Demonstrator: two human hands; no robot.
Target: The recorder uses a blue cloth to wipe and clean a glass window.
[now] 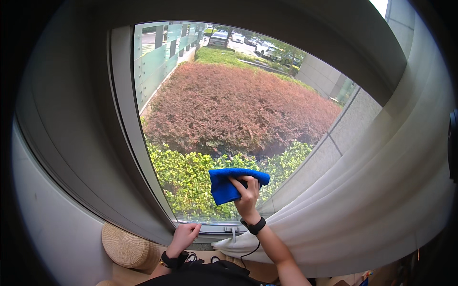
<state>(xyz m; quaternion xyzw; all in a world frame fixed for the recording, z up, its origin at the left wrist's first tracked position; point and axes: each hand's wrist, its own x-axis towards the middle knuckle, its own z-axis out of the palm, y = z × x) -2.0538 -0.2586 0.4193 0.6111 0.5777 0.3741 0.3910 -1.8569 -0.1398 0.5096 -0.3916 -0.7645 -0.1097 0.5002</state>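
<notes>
A blue cloth (pixel 224 184), folded over, lies against or very near the window pane (pixel 232 107), low in its middle. My right hand (pixel 247 195) grips the cloth from below, fingers spread across it; a black band is round that wrist. Lower left, my left hand (pixel 184 236) is held near the bottom of the window frame (pixel 211 228), its fingers curled and nothing seen in them. Between and below the hands is the window handle (pixel 234 234) on the frame. Whether the left hand touches the frame cannot be told.
A long white curtain (pixel 357 200) hangs on the right, its gathered edge reaching the handle. A round woven pouf (pixel 125 246) stands on the floor at lower left. A dark cord hangs by my right forearm. Hedges and parked cars show outside the glass.
</notes>
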